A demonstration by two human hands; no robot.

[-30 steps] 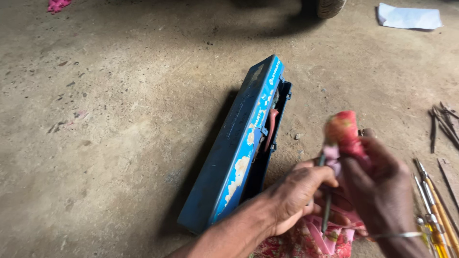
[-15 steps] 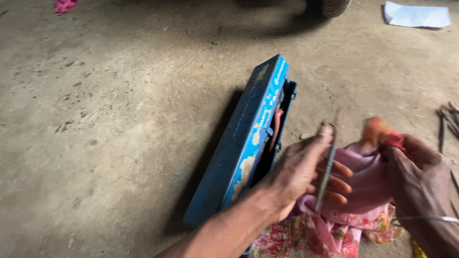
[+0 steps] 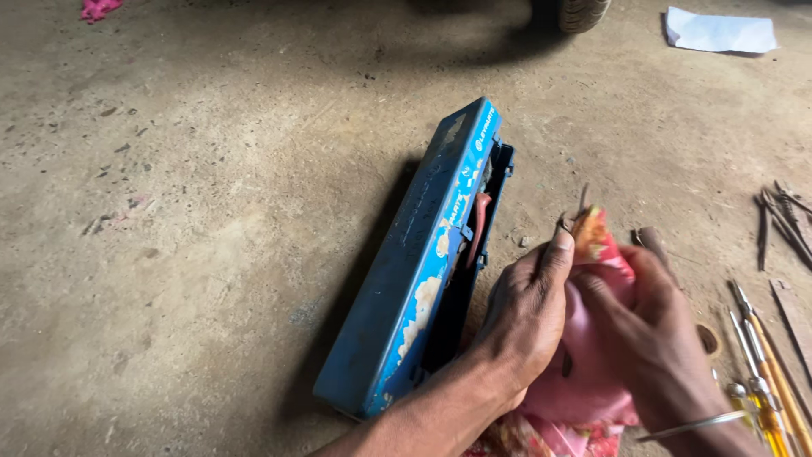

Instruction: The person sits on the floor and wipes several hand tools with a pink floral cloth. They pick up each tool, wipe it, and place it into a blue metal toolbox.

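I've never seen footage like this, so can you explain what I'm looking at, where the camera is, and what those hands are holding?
The picture comes from a camera worn on a person's head, looking down at their own two bare hands over a rough concrete floor. There is no machine here. The left hand and the right hand are both closed around a pink cloth, which is wrapped about a thin metal tool whose tip pokes out above the fingers. Beside the left hand lies a long blue metal case, tipped on its edge and partly open. To the right lie screwdrivers with yellow handles and some dark metal rods. Farther off are a white paper and part of a tyre.
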